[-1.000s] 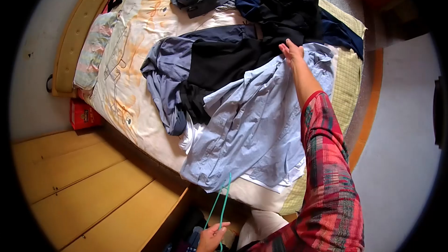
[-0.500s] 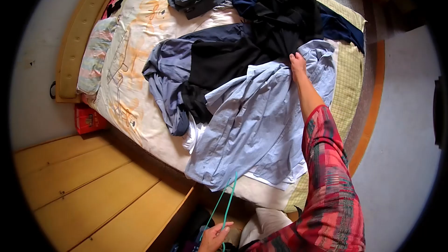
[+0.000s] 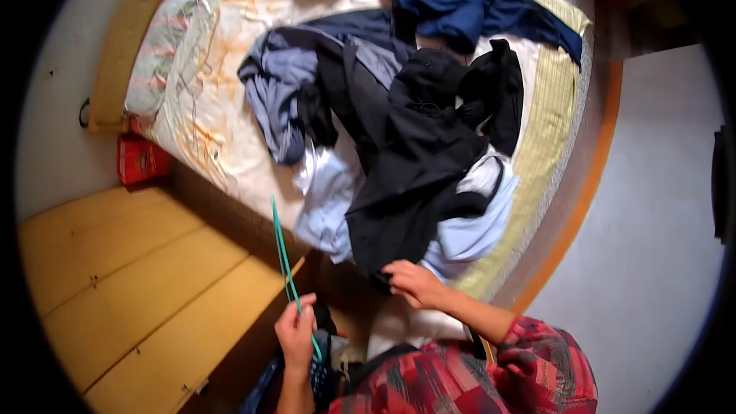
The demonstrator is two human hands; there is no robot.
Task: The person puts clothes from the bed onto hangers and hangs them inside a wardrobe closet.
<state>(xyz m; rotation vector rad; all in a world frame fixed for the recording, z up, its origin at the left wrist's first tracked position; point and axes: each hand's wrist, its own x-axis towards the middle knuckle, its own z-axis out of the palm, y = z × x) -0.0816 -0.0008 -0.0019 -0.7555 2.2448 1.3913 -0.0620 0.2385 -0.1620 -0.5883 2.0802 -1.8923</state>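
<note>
Have matte-black cloth garment (image 3: 418,157) dragged down to near edge of cream-and-orange-sheeted bed (image 3: 218,100), now sprawled across pale-blue cloth shirt (image 3: 477,236) and hiding most of it. Pinching near end of the black cloth with right hand (image 3: 414,284), slightly blurred. Holding slim teal-green wire-like loop (image 3: 280,245) between thumb and fingers of left hand (image 3: 295,330), clear of the clothes. See dark-navy cloth garment (image 3: 445,0) now uncovered at far side. Means: black garment within close reach of both hands, not touching loop.
</note>
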